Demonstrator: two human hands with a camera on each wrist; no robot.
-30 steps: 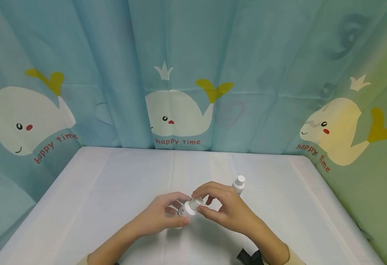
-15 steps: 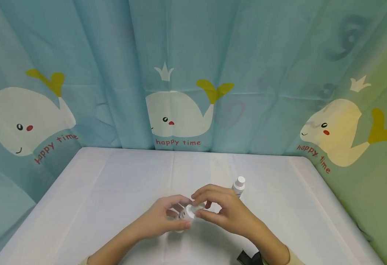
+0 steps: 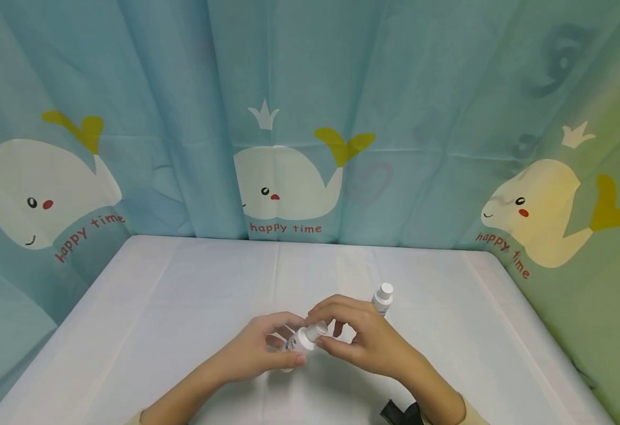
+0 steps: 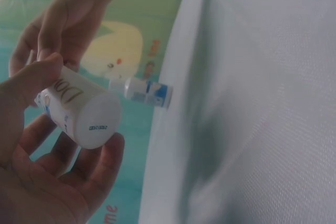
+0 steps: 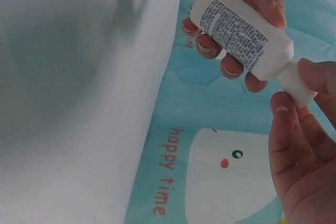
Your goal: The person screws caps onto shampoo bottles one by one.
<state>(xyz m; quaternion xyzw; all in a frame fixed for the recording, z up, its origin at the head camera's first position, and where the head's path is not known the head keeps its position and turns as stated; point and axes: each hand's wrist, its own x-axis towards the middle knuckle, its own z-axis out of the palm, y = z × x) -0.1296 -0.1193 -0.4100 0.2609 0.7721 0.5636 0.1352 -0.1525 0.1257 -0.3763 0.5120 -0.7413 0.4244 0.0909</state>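
Observation:
Tilted above the table, a small white bottle (image 5: 239,30) with printed text is gripped by my left hand (image 3: 259,351), thumb on one side and fingers on the other. Its flat base (image 4: 98,121) faces the left wrist camera. The thumb and fingertips of my right hand (image 3: 360,333) pinch the white cap (image 5: 298,83), which sits at the bottle's neck. How tight the cap is, I cannot tell. Just beyond the right hand stands a second white bottle (image 3: 382,300) with a white cap, its lower part hidden by that hand in the head view.
A white cloth covers the table (image 3: 209,277). Behind and beside it hangs a blue-green curtain (image 3: 421,118) printed with whales. A black strap-like piece (image 3: 402,413) shows by the right wrist at the front edge.
The right fingers have shifted around the cap: half a second ago they hid more of it, and now it shows again. The held bottle sits slightly lower than a second ago.

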